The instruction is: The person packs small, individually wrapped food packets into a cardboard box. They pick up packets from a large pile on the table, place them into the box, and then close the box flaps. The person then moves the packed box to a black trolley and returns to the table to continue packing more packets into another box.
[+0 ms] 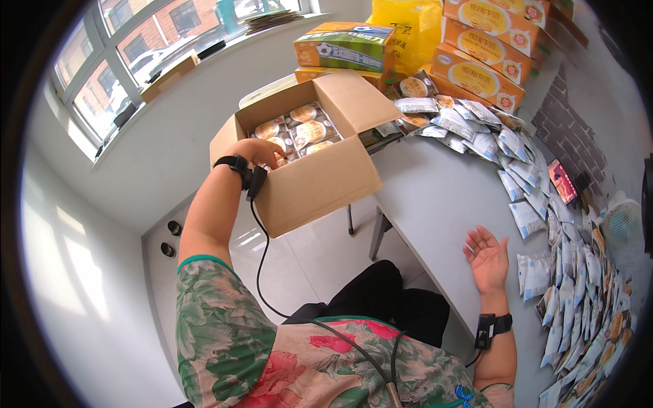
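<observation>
My left hand (261, 152) reaches over the near left wall of an open cardboard box (316, 196), its bent fingers down at the packets inside. Whether those fingers grip a packet cannot be made out. Inside the box, small packaged food packets (310, 132) with round orange-and-white printing lie in rows. My right hand (488, 258) rests palm up at the grey table (438, 188), fingers slightly apart and nothing in the palm. Beside it, to the right, sealed packets (535, 275) with white backs stand and lean in a long, dense row.
More packets (464, 122) lie heaped at the table's far end. Behind them are stacked orange cartons (479, 76), a yellow plastic bag (410, 35) and a green-and-orange carton (347, 46). A lit phone (562, 181) and a small fan (621, 219) stand by the wall. A cable (262, 255) trails from my left wrist.
</observation>
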